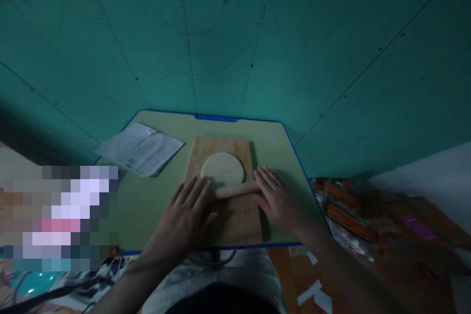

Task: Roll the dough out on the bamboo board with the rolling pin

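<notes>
A pale wooden rolling pin (236, 190) lies across a wooden board (239, 223), at the near edge of a flat round sheet of dough (222, 169). My left hand (189, 206) rests over the pin's left end, palm down with its fingers stretched out. On the pin's right end lies my right hand (277, 198), its fingers also extended and flat. Both palms hide the ends of the pin. Neither hand is wrapped round it.
The board sits on a small light-green table (154, 216) with a blue edge. Printed papers (142, 149) lie at its back left. A green wall (235, 49) stands right behind. Boxes and plastic bags (349, 211) are on the floor to the right.
</notes>
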Motion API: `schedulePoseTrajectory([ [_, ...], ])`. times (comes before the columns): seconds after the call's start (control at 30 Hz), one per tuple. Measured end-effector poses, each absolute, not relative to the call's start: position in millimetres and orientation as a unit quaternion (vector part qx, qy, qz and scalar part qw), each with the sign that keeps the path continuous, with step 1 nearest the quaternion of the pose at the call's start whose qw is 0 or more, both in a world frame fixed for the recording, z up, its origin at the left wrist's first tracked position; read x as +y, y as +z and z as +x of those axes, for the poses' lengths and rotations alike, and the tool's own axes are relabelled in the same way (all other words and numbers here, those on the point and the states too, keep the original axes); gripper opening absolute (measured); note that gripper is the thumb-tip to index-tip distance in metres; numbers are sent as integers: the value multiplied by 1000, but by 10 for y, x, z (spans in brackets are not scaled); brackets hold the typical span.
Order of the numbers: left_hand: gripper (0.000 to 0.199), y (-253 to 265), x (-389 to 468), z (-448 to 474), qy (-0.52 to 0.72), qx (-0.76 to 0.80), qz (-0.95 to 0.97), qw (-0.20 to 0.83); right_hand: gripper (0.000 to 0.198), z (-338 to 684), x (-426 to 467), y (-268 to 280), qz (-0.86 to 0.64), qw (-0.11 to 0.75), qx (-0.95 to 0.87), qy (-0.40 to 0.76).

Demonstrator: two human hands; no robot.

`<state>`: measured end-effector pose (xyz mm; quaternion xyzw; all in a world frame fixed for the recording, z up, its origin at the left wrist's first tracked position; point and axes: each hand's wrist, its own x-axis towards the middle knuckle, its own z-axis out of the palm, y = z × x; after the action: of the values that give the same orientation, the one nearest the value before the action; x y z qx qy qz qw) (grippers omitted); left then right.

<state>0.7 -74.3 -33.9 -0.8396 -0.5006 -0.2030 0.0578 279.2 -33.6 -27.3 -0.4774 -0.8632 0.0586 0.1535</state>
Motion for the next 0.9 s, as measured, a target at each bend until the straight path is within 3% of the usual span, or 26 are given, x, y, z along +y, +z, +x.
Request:
schedulePoseTrajectory([
  [0.13,53,-290,-342,-49,-188,-529,-825,63,61,2614,-7,-268,-504,162,-848,34],
  [0.33,48,-199,376,-149,-187,-581,-792,6,50,2317,554,-187,-555,177,-812,29],
  [0.67,51,-262,-442,-121,-186,-519,-834,33,53,2576,-435,-252,-476,166,-863,45],
  [0.9,45,-163,631,-17,-193,-584,-788,13,49,2459,378,-252,-556,180,-811,27],
])
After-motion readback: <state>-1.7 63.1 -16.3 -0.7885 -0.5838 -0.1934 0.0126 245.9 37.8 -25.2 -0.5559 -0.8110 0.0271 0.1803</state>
